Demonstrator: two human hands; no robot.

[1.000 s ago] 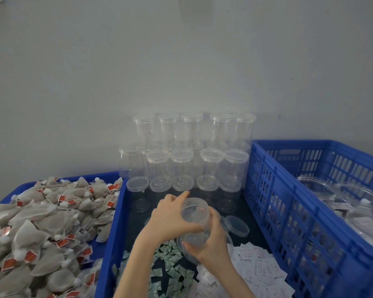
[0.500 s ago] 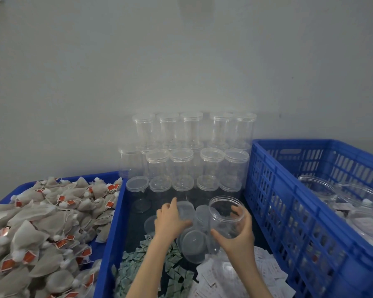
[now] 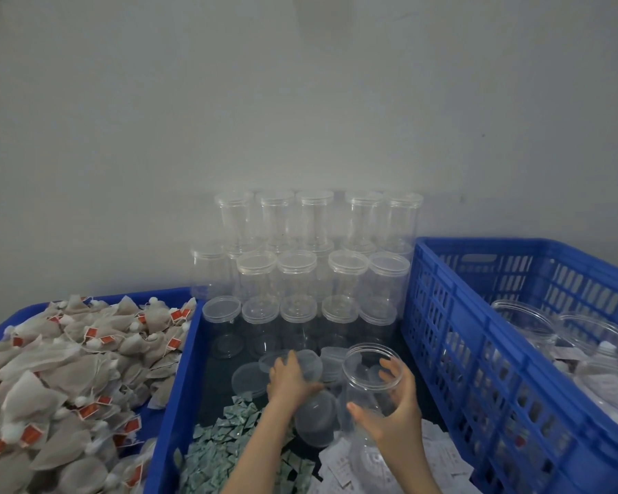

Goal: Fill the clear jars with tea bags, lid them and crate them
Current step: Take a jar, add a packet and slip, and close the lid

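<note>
Head view: right hand (image 3: 395,411) curls round an open, empty clear jar (image 3: 370,383), upright above the middle blue tray (image 3: 173,397), thumb low on the wall, fingers near the rim. Left hand (image 3: 290,381) rests on a loose lid (image 3: 314,417), fingers bent. The jar looks light, thin-walled, slick and somewhat squeezable; grip mid-wall, not the rim. Tea bags (image 3: 61,379) are heaped left; slatted crate (image 3: 478,369) right.

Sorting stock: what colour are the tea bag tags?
Red-orange tags on grey-beige tea bags, head view.
</note>
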